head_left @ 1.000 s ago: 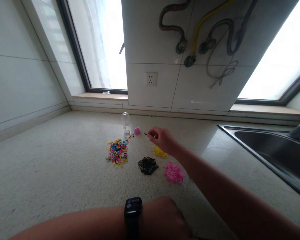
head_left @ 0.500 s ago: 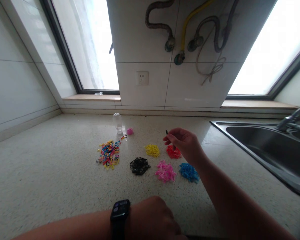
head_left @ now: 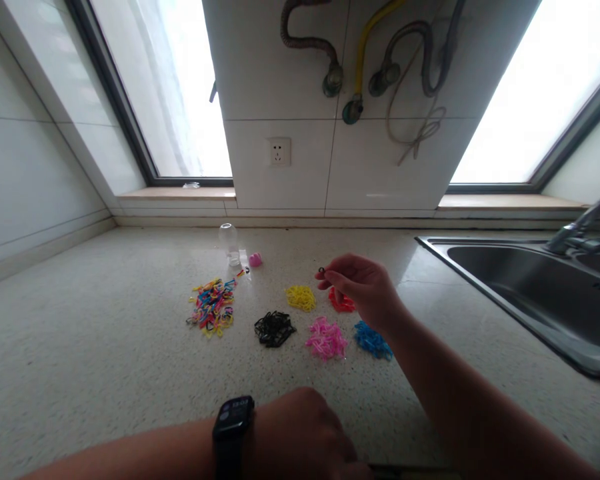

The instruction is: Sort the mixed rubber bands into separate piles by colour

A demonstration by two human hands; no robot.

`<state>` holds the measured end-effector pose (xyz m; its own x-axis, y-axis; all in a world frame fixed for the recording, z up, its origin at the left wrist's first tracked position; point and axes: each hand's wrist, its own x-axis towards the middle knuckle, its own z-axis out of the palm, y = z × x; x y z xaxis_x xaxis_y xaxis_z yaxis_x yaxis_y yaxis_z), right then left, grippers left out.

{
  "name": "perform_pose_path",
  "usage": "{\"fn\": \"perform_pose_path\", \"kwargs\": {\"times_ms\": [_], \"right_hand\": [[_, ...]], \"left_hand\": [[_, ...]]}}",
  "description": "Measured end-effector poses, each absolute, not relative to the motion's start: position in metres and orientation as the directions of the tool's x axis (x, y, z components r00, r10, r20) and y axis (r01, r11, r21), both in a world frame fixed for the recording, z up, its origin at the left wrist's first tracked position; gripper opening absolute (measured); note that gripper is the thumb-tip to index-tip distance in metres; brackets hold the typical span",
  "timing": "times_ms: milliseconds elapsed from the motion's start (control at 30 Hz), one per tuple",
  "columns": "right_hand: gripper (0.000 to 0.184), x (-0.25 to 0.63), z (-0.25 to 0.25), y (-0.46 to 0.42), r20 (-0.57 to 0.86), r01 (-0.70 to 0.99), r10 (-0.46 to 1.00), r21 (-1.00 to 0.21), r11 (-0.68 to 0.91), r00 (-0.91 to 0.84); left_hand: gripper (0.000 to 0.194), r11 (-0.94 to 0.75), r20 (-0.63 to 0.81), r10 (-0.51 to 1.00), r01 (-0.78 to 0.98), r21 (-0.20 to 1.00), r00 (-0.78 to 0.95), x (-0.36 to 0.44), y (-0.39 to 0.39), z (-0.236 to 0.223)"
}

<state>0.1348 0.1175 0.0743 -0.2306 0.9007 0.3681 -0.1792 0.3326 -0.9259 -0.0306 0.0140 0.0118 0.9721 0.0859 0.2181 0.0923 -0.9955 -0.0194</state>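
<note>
My right hand [head_left: 363, 287] hovers above the counter and pinches a small black rubber band [head_left: 321, 271] between thumb and finger. Under and around it lie sorted heaps: yellow bands [head_left: 301, 297], red bands [head_left: 341, 304], black bands [head_left: 274, 329], pink bands [head_left: 325, 339] and blue bands [head_left: 372, 341]. A mixed-colour heap [head_left: 212, 307] lies further left. My left hand [head_left: 305, 437] rests as a loose fist at the counter's near edge, with a black smartwatch [head_left: 230, 421] on the wrist; its fingers are hidden.
A small clear bottle [head_left: 229, 243] stands upside-down at the back, with a pink cap [head_left: 255, 259] beside it. A steel sink [head_left: 530, 293] with a tap [head_left: 583, 223] fills the right. The speckled countertop [head_left: 105, 347] meets tiled walls, a socket [head_left: 279, 153], hoses and two windows.
My right hand drew back from near the pink cap to above the red and yellow heaps, still pinching the black band. The view shifted right, which brought the red and blue heaps into sight.
</note>
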Motion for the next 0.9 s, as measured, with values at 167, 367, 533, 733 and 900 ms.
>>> {"fn": "perform_pose_path", "kwargs": {"times_ms": [167,367,533,733,900], "right_hand": [[0.016,0.1357,0.0724,0.1170,0.367,-0.140,0.896,-0.929,0.342,-0.251],[0.019,0.1336,0.0708,0.1158,0.336,-0.123,0.901,-0.942,0.313,-0.274],[0.020,0.1323,0.0737,0.1135,0.343,-0.175,0.894,-0.937,0.303,-0.290],[0.022,0.1333,0.0754,0.1124,0.352,-0.182,0.898,-0.932,0.312,-0.263],[0.021,0.1328,0.0772,0.1095,0.366,-0.204,0.886,-0.926,0.317,-0.286]], "left_hand": [[0.012,-0.996,0.230,0.081,0.088,-0.019,0.970,-0.0311,0.0134,0.0110],[0.012,-0.995,0.216,0.097,0.101,-0.007,0.972,-0.0298,0.0131,0.0122],[0.010,-0.995,0.209,0.097,0.098,0.005,0.973,-0.0307,0.0116,0.0125],[0.009,-0.995,0.198,0.102,0.104,0.001,0.975,-0.0314,0.0123,0.0135],[0.011,-0.996,0.203,0.093,0.094,0.006,0.975,-0.0311,0.0122,0.0147]]}}
